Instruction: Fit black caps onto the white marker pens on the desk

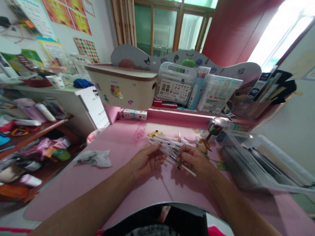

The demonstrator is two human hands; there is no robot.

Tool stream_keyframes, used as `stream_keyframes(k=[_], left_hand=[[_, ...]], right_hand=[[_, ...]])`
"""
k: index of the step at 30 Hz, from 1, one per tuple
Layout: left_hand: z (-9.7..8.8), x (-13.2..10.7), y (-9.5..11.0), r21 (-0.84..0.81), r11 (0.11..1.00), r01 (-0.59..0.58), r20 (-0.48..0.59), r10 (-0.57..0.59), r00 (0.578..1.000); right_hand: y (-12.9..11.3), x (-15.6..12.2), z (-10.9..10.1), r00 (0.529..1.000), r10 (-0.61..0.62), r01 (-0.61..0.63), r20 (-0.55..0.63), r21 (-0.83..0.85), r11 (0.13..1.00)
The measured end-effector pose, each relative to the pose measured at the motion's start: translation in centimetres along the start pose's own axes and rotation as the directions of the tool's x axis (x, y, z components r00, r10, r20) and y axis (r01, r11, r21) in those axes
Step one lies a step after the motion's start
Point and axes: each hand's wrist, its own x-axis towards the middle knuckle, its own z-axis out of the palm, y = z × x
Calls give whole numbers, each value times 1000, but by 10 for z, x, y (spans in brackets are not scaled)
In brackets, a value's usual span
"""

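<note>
A slim pen (pixel 189 170) with a whitish end and a darker middle slants between my two hands above the desk. My left hand (pixel 147 160) is closed, its thumb and fingertips pinching near the pen's upper left end. Curled fingers of my right hand (pixel 193 158) close around the pen's lower right part. Just behind the fingers lies a loose bundle of slim white pens (pixel 163 138), some with dark parts. My hands partly hide this bundle, and blur keeps me from telling whether other pens are also gripped.
A crumpled white wrapper (pixel 94 158) lies left on the pink desk (pixel 98 190). To the right stands a clear plastic bin (pixel 248 164) of dark, flat items, with a can-shaped holder (pixel 218 126) behind. The shelf bears a cream storage box (pixel 125 87) and a marker case (pixel 176 83).
</note>
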Motion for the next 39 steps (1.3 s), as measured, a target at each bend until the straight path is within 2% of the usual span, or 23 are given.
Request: stream_keyframes(k=[2,4,6,8,11,13,18,21,26,28,29,31,33,34,36,39], left_hand=[[1,-1,9,-135,990,-29,-23,26,999],[2,-2,17,-199,977,-78,-42,71,997],[4,-3,20,-221,970,-97,-52,88,995],[6,-3,20,-223,971,-92,-61,80,995],[8,-4,17,-203,976,-78,-82,62,995],[8,-3,15,-192,978,-81,-95,64,993],[3,0,10,-162,981,-109,-106,93,990],[0,1,6,-114,987,-116,-87,107,990],[-3,4,2,-56,992,-109,-55,106,993],[-4,4,1,-43,993,-108,-47,106,993],[-5,5,0,-38,993,-113,-47,111,993],[-5,6,-1,-30,992,-120,-41,119,992],[-5,6,-3,-18,993,-113,-24,113,993],[-5,6,-4,-11,994,-106,-16,106,994],[-5,7,-7,-1,995,-97,-9,97,995],[-5,8,-12,-3,996,-86,5,86,996]], right_hand=[[-3,1,-2,992,-73,70,-99,-32,997],[-7,2,-5,962,-186,142,-198,-215,966],[-9,3,-9,923,-315,170,-222,-501,849],[-9,4,-11,905,-396,155,-154,-749,644],[-5,4,-11,933,-360,134,-2,-926,352],[-3,3,-9,956,-291,119,44,-962,245],[-1,1,-3,983,-171,90,68,-988,125],[0,1,-4,983,-163,105,87,-989,105],[1,2,-9,969,-245,63,34,-992,113],[-1,3,-10,955,-295,40,-14,-983,177],[-2,3,-10,949,-312,40,-41,-967,250],[-4,4,-9,936,-336,75,-100,-879,471],[-4,4,-7,928,-341,146,-152,-694,705],[-4,5,-5,926,-335,176,-176,-584,793],[-2,6,-2,930,-301,201,-212,-393,897],[2,8,4,941,-246,182,-230,-269,946]])
